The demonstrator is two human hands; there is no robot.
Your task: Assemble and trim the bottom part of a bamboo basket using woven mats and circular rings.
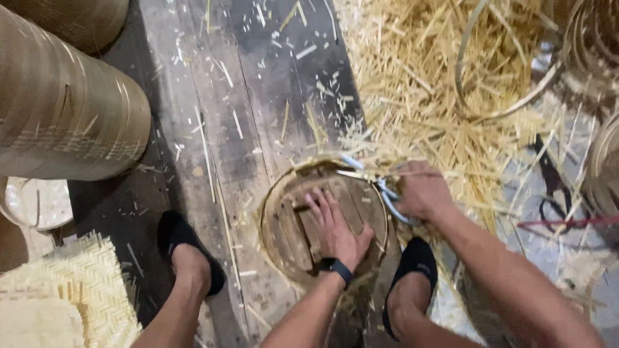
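Note:
A round bamboo steamer frame (273,227) with wooden slats inside lies on the dark plank floor between my feet. My left hand (335,228), a dark watch on its wrist, presses flat on the slats with fingers spread. My right hand (423,190) grips blue-handled scissors (386,195) at the frame's upper right rim, their blades pointing left along the rim among thin bamboo strips.
A heap of bamboo shavings (429,74) covers the floor at upper right, with bent bamboo hoops (603,40) beside it. Stacked bamboo cylinders (46,108) stand at upper left. Woven mats (60,306) lie at lower left. Black shears (553,186) rest at right.

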